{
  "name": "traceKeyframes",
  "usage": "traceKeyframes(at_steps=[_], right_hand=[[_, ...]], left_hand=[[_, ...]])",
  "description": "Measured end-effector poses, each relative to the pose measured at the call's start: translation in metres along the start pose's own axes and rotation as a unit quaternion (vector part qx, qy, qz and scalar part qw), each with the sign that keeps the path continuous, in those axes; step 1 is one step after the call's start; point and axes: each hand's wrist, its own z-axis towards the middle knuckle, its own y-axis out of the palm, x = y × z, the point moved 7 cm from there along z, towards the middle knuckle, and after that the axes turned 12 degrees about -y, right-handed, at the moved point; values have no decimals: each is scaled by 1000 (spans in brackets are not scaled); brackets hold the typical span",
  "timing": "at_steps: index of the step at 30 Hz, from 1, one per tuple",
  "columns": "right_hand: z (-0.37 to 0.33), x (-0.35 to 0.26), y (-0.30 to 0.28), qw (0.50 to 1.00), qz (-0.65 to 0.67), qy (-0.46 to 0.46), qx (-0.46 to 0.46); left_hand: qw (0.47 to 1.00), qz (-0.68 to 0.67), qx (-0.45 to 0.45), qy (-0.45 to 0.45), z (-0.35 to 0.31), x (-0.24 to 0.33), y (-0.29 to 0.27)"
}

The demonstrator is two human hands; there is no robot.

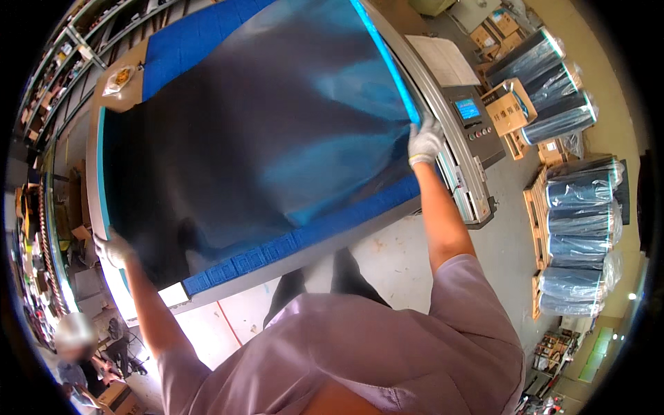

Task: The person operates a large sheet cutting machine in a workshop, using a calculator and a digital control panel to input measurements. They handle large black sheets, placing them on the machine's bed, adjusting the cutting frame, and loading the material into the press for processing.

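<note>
A large glossy black sheet with blue sheen and a bright blue strip along its right edge lies over the blue bed of a wide machine. Its surface is wavy, and the near edge stops short of the bed's front. My right hand, in a pale work glove, is closed on the sheet's right edge, at the lower end of the bright strip. At the sheet's left edge, near the front, my left hand, gloved too, is closed on the border. Its fingertips are partly hard to make out.
A control panel with a small screen and buttons sits on the machine's right side. A small plastic bag lies on the far left frame. Plastic-wrapped dark rolls stand on pallets at right. A person is at lower left.
</note>
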Motion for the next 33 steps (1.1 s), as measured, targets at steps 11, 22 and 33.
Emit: traceKeyframes(at_steps=[11, 22, 33], right_hand=[[-77, -13, 132, 948, 74, -32, -308], [-72, 45, 112, 934, -8, 87, -347], [-143, -46, 69, 900, 172, -281, -284]], left_hand=[[880, 111, -359, 291, -314, 55, 48], [863, 92, -425, 259, -446, 131, -32], [933, 70, -330, 129, -406, 61, -40]])
